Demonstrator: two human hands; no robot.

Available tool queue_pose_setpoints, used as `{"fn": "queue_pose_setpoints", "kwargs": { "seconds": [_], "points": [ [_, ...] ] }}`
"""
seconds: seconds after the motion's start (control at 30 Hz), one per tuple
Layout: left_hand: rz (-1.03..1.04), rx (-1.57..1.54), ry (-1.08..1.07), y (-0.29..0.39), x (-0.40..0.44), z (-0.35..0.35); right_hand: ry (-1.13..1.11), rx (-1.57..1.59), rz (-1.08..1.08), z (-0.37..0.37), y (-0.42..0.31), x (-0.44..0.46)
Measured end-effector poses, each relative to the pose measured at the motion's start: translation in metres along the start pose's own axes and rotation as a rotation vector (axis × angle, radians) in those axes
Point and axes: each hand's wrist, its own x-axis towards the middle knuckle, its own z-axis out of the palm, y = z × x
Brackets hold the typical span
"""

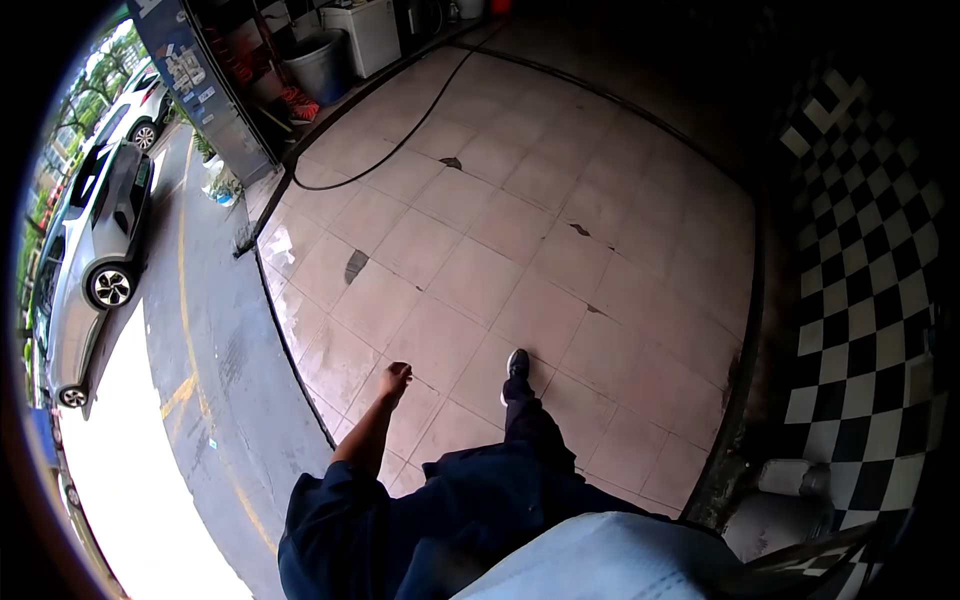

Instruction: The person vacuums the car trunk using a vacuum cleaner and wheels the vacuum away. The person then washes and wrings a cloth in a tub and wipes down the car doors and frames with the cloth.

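Note:
My left hand (pixel 396 380) hangs out in front of my body over the tiled floor (pixel 465 280), its fingers loosely curled in. I see nothing held in it, and it touches nothing. My right hand is out of view. One foot in a dark shoe (pixel 516 366) is forward on the tiles, to the right of the hand. Dark clothing and a pale blue cloth-like surface (pixel 610 560) fill the bottom of the view.
A black hose (pixel 410 138) curves across the far floor. A grey bucket (pixel 318 68) and white cabinet (pixel 364 38) stand at the back left, near a pillar (pixel 215 95). Cars (pixel 100 240) are parked outside. Black-and-white checkered tiles (pixel 860 310) line the right.

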Motion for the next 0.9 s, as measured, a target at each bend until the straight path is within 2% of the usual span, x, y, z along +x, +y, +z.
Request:
{"fn": "queue_pose_setpoints", "kwargs": {
  "seconds": [0.07,0.13,0.2,0.27,0.3,0.33,0.37,0.4,0.43,0.47,0.57,0.67,0.7,0.73,0.77,0.8,0.83,0.87,0.9],
  "points": [
    [0.052,-0.036,0.011,0.05,0.068,0.021,-0.014,0.018,0.042,0.031,-0.061,0.017],
    [-0.07,-0.064,0.037,0.073,0.111,0.034,-0.057,-0.003,0.04,0.072,-0.137,0.042],
    [-0.159,-0.1,0.068,0.098,0.161,0.051,-0.115,-0.093,-0.036,0.121,-0.242,0.07],
    [-0.321,-0.088,0.071,0.107,0.176,0.062,-0.164,-0.396,-0.304,0.183,-0.378,0.098],
    [-0.423,-0.071,0.055,0.117,0.179,0.07,-0.133,-0.618,-0.563,0.231,-0.469,0.104],
    [-0.483,-0.06,0.038,0.126,0.184,0.077,-0.107,-0.623,-0.747,0.277,-0.559,0.089],
    [-0.548,-0.049,0.021,0.131,0.192,0.082,-0.082,-0.468,-0.875,0.329,-0.654,-0.014],
    [-0.566,-0.041,0.037,0.132,0.202,0.088,-0.277,-0.16,-0.953,0.38,-0.737,-0.031],
    [-0.581,-0.032,0.056,0.137,0.221,0.096,-0.531,-0.063,-1.14,0.413,-0.815,-0.097],
    [-0.618,-0.014,0.077,0.136,0.242,0.104,-0.716,0.024,-1.195,0.443,-0.878,-0.159],
    [-0.696,0.021,0.106,0.159,0.32,0.124,-0.87,-0.019,-1.548,0.505,-1.011,-0.279],
    [-0.737,0.049,0.095,0.229,0.409,0.143,-0.816,-0.235,-1.65,0.555,-1.09,-0.266],
    [-0.695,0.033,0.058,0.238,0.456,0.148,-0.678,-0.402,-1.652,0.568,-1.107,-0.23],
    [-0.736,-0.026,0.093,0.25,0.517,0.155,-0.61,-0.452,-1.526,0.581,-1.119,-0.165],
    [-0.792,-0.076,0.129,0.266,0.555,0.159,-0.557,-0.53,-1.282,0.568,-1.117,-0.128],
    [-0.722,-0.06,0.12,0.303,0.599,0.162,-0.4,-0.553,-1.131,0.555,-1.104,-0.042],
    [-0.647,-0.042,0.11,0.356,0.647,0.166,-0.395,-0.579,-0.916,0.514,-1.09,-0.023],
    [-0.575,-0.007,0.057,0.394,0.699,0.168,-0.505,-0.606,-0.654,0.469,-1.066,0.081],
    [-0.5,0.024,0.006,0.431,0.76,0.174,-0.261,-0.478,-0.389,0.428,-1.042,0.058]
  ]
}}
